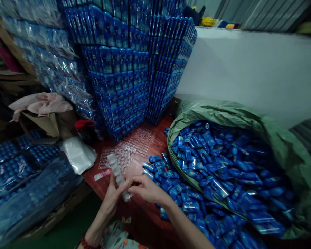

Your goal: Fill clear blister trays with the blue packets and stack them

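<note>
My left hand [113,193] grips a narrow, translucent plastic strip with raised pockets [115,167], its thumb lying across the strip. Curled fingers of my right hand [146,188] pinch at the strip's near part, right beside my left thumb; the exact fingertip contact is hidden. A pink and white printed slip [103,174] shows just left of the strip. Behind my hands, clear moulded plastic trays [126,148] lie on the red-brown table [150,212]. Loose blue bottle-shaped packs [175,190] are heaped to the right of my right hand.
A large green sack [223,105], full of blue packs, lies open at the right. Tall stacks of blue packs [116,79] rise at the back. To the left are clear plastic bags [79,155], a red-lidded jar [85,129], a handbag [50,121] and wrapped blue packs [28,173].
</note>
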### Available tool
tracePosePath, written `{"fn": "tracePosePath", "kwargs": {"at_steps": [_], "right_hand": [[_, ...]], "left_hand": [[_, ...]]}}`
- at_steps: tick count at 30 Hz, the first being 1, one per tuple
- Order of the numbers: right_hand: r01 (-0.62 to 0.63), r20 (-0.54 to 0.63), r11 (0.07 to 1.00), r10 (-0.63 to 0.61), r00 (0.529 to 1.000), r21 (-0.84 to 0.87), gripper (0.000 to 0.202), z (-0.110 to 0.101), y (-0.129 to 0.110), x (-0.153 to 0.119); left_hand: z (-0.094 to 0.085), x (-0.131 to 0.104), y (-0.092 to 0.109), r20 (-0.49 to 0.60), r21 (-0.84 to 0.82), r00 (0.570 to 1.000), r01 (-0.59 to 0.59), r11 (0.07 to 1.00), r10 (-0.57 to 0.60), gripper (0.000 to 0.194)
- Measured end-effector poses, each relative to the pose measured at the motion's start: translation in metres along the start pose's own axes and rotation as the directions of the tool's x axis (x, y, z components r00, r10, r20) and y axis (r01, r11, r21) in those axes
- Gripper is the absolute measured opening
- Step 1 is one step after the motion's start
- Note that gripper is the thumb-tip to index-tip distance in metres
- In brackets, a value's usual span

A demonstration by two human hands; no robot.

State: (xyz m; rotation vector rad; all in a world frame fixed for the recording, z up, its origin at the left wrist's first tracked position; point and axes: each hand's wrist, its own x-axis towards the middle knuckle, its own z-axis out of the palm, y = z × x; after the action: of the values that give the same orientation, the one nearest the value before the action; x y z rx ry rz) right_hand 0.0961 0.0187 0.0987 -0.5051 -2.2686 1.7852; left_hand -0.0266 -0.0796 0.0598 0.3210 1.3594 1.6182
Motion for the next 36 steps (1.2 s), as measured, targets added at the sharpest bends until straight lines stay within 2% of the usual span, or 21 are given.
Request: {"fn": "tracePosePath", "kwargs": {"at_steps": [2,3,5,8,10,13,15,19,22,23,24,25,26,28,29,30,33,36], "right_hand": [[0.078,-0.043,0.936,-0.099,0.994,-0.343,0.012,-0.004,-0.013,-0.005],[0.081,-0.061,0.857,-0.129,0.99,-0.509,0.015,-0.008,-0.018,-0.007],[0.004,-0.102,0.646,-0.126,0.987,-0.763,0.023,-0.022,-0.024,-0.007],[-0.109,-0.127,0.344,-0.03,0.991,-0.933,0.028,-0.056,-0.018,0.002],[-0.123,-0.127,0.236,-0.002,0.992,-0.964,0.026,-0.082,-0.007,0.011],[-0.211,-0.211,0.171,0.018,0.977,-0.962,0.028,-0.114,0.011,0.021],[-0.29,-0.286,0.16,0.047,0.957,-0.944,0.03,-0.126,0.021,0.026],[-0.402,-0.393,0.148,0.086,0.916,-0.904,0.031,-0.135,0.038,0.029],[-0.457,-0.449,0.133,0.086,0.889,-0.88,0.036,-0.13,0.043,0.026],[-0.463,-0.457,0.138,0.074,0.887,-0.876,0.038,-0.123,0.042,0.024],[-0.453,-0.451,0.18,0.051,0.891,-0.873,0.037,-0.114,0.04,0.021],[-0.416,-0.428,0.274,0.018,0.904,-0.867,0.034,-0.102,0.037,0.018],[-0.349,-0.391,0.408,-0.023,0.92,-0.844,0.03,-0.086,0.032,0.014],[-0.088,-0.269,0.754,-0.121,0.956,-0.651,0.02,-0.05,0.021,0.007],[0.017,-0.196,0.864,-0.133,0.971,-0.504,0.017,-0.031,0.015,0.004],[0.053,-0.159,0.926,-0.121,0.98,-0.373,0.016,-0.013,0.01,0.002],[0.033,-0.186,0.998,-0.042,0.982,-0.052,0.011,0.022,0.005,0.002],[-0.047,-0.161,0.967,0.089,0.983,0.251,0.012,0.028,0.012,0.008]], "left_hand": [[-0.001,-0.001,0.003,-0.007,-0.009,1.0,-0.008,1.0,0.008,0.088],[-0.002,-0.002,0.005,-0.009,-0.034,1.0,-0.012,0.999,0.012,0.088],[-0.004,-0.004,0.007,-0.003,-0.112,1.0,0.008,0.994,-0.008,0.085],[-0.009,-0.006,0.009,-0.022,-0.197,0.998,0.053,0.979,-0.058,0.079],[-0.012,-0.005,0.008,-0.06,-0.21,0.996,0.055,0.976,-0.07,0.076],[-0.017,-0.003,0.007,-0.07,-0.22,0.994,0.063,0.973,-0.08,0.072],[-0.019,-0.004,0.006,-0.05,-0.224,0.994,0.081,0.971,-0.094,0.072],[-0.018,-0.008,0.004,-0.013,-0.235,0.993,0.113,0.965,-0.12,0.079],[-0.014,-0.009,-0.001,0.005,-0.243,0.99,0.14,0.96,-0.143,0.079],[-0.013,-0.009,-0.003,0.006,-0.24,0.989,0.143,0.96,-0.146,0.079],[-0.011,-0.008,-0.005,0.002,-0.234,0.99,0.14,0.962,-0.144,0.079],[-0.009,-0.006,-0.006,-0.007,-0.228,0.991,0.13,0.965,-0.135,0.079],[-0.007,-0.004,-0.007,-0.018,-0.222,0.993,0.112,0.969,-0.119,0.08],[-0.002,0.0,-0.008,-0.044,-0.2,0.996,0.063,0.978,-0.073,0.08],[0.0,0.002,-0.008,-0.053,-0.182,0.997,0.038,0.983,-0.048,0.082],[0.002,0.004,-0.008,-0.063,-0.159,0.998,0.01,0.987,-0.021,0.084],[0.003,0.008,-0.004,-0.109,-0.057,0.991,-0.084,0.995,0.077,0.087],[-0.003,0.008,0.001,-0.131,0.024,0.981,-0.139,0.99,0.141,0.085]]}}
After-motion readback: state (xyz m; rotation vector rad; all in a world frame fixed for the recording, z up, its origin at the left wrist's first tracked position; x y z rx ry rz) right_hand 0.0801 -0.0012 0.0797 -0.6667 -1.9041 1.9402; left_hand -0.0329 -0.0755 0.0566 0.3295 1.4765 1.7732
